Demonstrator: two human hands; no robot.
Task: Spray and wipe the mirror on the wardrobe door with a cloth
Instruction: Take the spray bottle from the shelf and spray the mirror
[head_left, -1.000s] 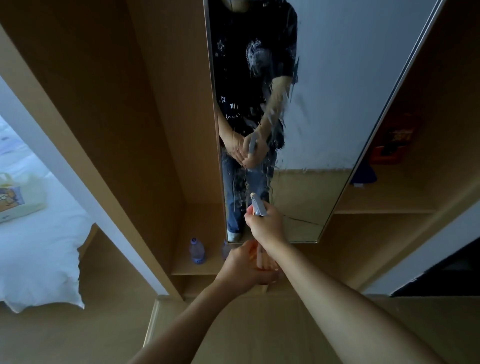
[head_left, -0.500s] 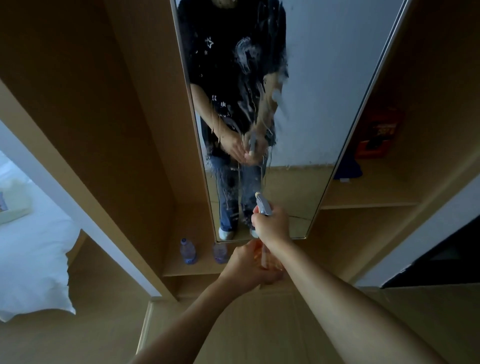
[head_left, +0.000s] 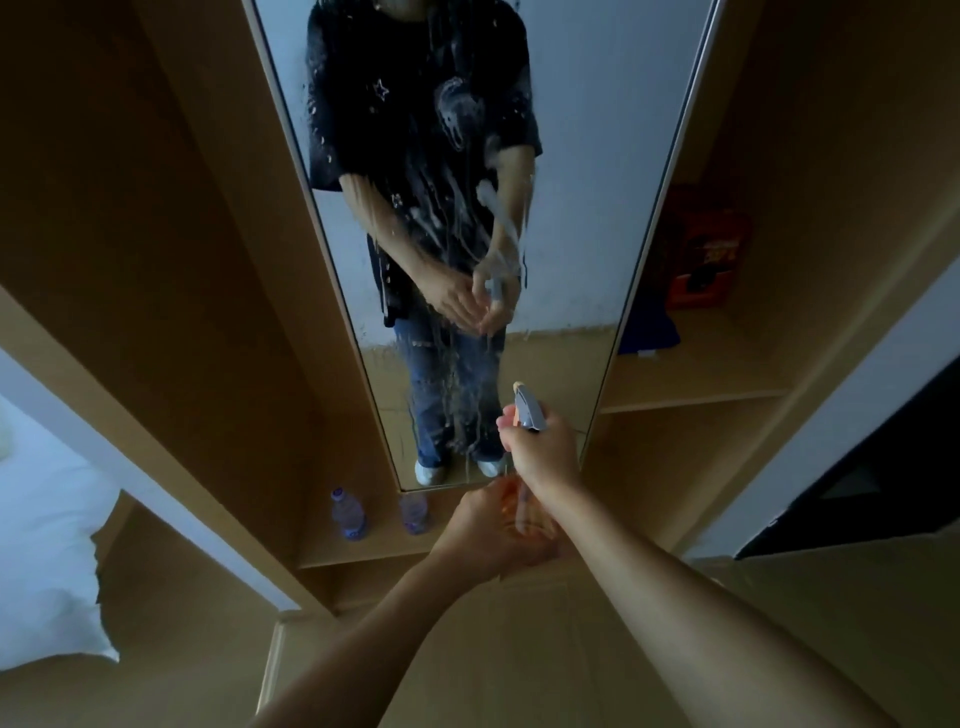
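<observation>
A tall narrow mirror hangs on the wooden wardrobe door, streaked with white foam and drips down its middle. It reflects a person in a dark shirt and jeans. My right hand grips the grey trigger head of a spray bottle, nozzle pointed at the lower mirror. My left hand cups the clear bottle body from below. No cloth is in view.
Two small water bottles stand on the low shelf below the mirror. An orange box and a dark blue item sit on the right shelf. A white bed lies at the left.
The view has tilted up and shifted, showing more of the mirror. Both hands stay on the spray bottle in front of the lower mirror; foam streaks run further down the glass.
</observation>
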